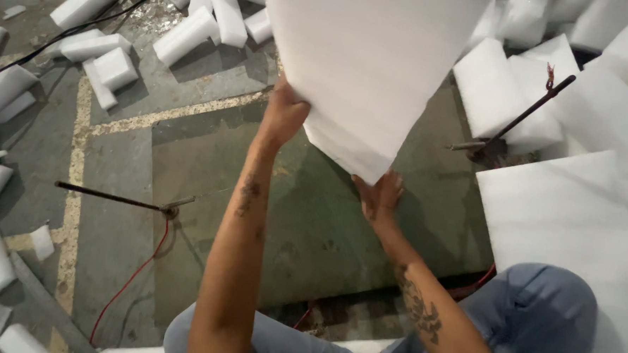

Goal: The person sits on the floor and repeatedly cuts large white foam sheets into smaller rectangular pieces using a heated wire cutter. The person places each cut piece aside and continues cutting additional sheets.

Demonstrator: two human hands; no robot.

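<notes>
Overhead, white foam sheet (368,66) gripped by left hand (283,115) at edge, right hand (378,199) beneath lower corner — judged light, bendy, easily dented; opposite edges best held.

A worn grey-green concrete floor (209,158) with faded yellowish painted lines (78,159) is lying littered with small white foam blocks (107,61), while a thin red cable (129,278), a black cable (66,35) and dark metal rods (112,197) are crossing it under dim, even light.
</notes>
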